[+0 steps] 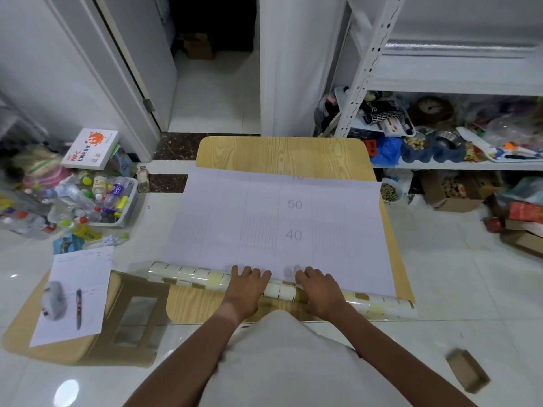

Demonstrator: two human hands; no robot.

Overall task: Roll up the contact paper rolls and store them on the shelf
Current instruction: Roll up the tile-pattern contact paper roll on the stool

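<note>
Your left hand and right hand press flat, fingers straight, on the roll so the sheet winds evenly.

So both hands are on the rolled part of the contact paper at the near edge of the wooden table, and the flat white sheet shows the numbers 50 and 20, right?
Nearly. The head view shows 50 and 40 on the flat sheet, not 20. Both the left hand and right hand do rest on the rolled part at the wooden table's near edge.
</note>
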